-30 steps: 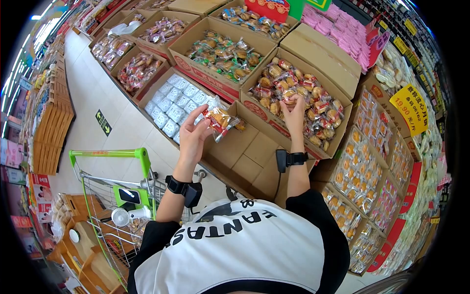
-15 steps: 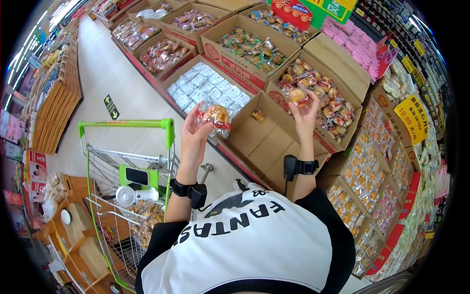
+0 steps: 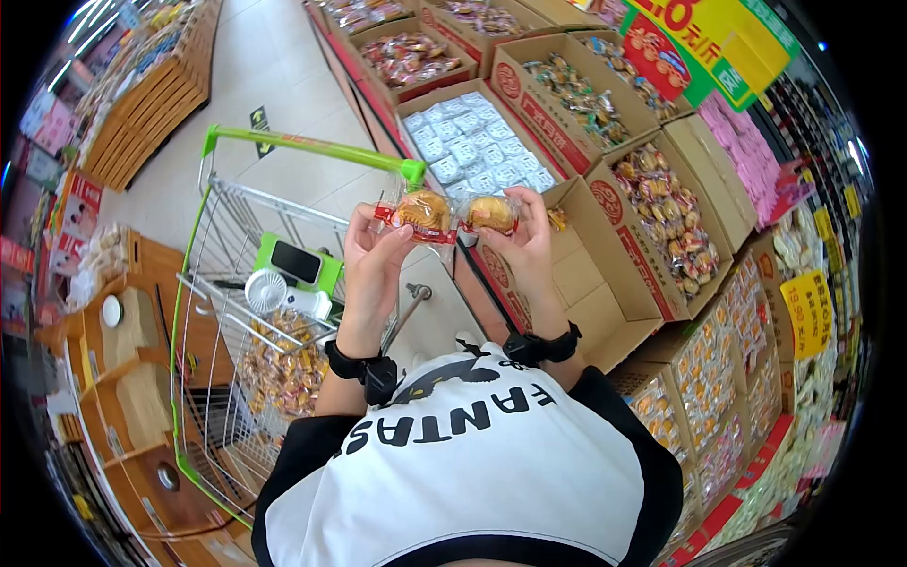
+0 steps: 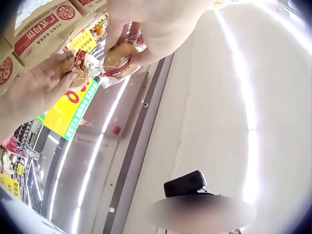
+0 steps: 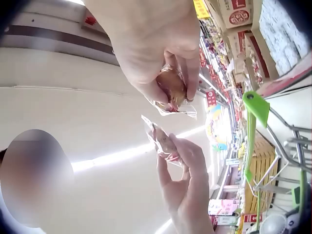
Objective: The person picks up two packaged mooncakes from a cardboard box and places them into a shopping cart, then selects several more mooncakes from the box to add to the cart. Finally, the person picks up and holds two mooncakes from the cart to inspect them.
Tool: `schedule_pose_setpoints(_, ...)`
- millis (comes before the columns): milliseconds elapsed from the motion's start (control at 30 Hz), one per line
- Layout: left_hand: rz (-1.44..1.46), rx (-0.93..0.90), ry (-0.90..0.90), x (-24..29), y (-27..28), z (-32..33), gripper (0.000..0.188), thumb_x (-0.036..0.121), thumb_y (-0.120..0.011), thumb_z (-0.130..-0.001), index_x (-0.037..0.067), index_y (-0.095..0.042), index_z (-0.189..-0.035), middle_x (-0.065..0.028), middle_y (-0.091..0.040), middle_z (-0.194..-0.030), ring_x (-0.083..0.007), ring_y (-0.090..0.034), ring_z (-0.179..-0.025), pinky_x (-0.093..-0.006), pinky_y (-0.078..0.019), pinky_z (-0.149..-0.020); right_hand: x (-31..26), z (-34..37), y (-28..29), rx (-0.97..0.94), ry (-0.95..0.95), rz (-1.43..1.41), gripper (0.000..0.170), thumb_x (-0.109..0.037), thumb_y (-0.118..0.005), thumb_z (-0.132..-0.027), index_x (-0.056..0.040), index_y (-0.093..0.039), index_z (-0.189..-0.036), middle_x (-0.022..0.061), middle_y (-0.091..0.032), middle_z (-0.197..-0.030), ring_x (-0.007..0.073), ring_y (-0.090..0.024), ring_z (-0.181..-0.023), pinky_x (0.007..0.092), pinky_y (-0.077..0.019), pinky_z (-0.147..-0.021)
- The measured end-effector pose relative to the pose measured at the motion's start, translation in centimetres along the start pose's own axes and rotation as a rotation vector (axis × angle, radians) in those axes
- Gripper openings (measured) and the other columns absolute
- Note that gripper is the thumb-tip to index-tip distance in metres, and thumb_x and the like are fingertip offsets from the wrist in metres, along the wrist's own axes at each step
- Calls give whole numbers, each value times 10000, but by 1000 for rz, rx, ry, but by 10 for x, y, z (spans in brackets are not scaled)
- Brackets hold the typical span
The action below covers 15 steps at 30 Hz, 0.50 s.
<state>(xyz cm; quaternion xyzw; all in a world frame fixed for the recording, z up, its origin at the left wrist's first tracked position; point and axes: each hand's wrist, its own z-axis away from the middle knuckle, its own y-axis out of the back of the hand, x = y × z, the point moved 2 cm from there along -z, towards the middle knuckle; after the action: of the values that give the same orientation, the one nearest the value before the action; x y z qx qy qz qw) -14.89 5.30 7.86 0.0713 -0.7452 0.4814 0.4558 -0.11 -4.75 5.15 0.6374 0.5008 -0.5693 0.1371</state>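
In the head view my left hand (image 3: 368,269) pinches a round golden mooncake (image 3: 422,212) in a clear wrapper with red print, thumb in front and fingers behind. My right hand (image 3: 531,257) holds a second wrapped mooncake (image 3: 491,214) the same way. Both are raised side by side before my chest, their wrapper edges overlapping in this view. The right wrist view shows a small gap between the mooncake (image 5: 171,84) in my right hand and the one in my left hand (image 5: 187,187). From the left wrist, my fingers partly cover the left mooncake (image 4: 118,57).
A shopping cart with a green handle (image 3: 312,146) stands at left, carrying a bag of wrapped mooncakes (image 3: 283,369), a phone (image 3: 296,262) and a small white fan (image 3: 267,290). Cartons line the right: white packets (image 3: 472,142), red-wrapped mooncakes (image 3: 666,213) and a cardboard box (image 3: 576,269) with one small piece.
My right hand has lifted a mooncake from the carton and brought it left, beside the one in my left hand. The head view has swung towards the cart.
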Motion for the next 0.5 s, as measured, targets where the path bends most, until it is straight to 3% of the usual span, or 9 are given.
schedule_pose_setpoints(100,15,-6,-53,7,9,9,190,-63,-516,-728,57,-411,-832,-89,-526,-943,-193,-545,-907,-370,-456,-816,1,3,-16,-63,-58,32,430,79,-588,-699,2,-393,-1074,93,-466,-1018,161,-509,-949,285,-443,-818)
schedule_pose_setpoints(133,47,21,-1,12,7,11,240,-83,-552,-719,68,-392,-815,-55,-498,-926,-156,-545,-858,-304,-452,-783,-2,4,-22,-68,-38,63,375,53,-568,-726,14,-419,-1068,103,-500,-1008,157,-504,-958,282,-442,-810)
schedule_pose_setpoints(333,33,30,-4,18,22,26,263,-95,-570,-697,67,-394,-805,-61,-477,-962,-159,-536,-878,-288,-448,-781,8,9,-49,-58,-140,-75,405,21,-535,-764,20,-397,-1145,98,-489,-1056,152,-484,-993,275,-419,-840)
schedule_pose_setpoints(500,-59,75,-32,29,29,38,270,-92,-589,-688,62,-401,-804,-60,-464,-962,-148,-513,-904,-283,-453,-766,16,14,-68,-165,-302,-196,449,-62,-509,-805,13,-340,-1214,105,-458,-1128,156,-466,-1029,287,-393,-872)
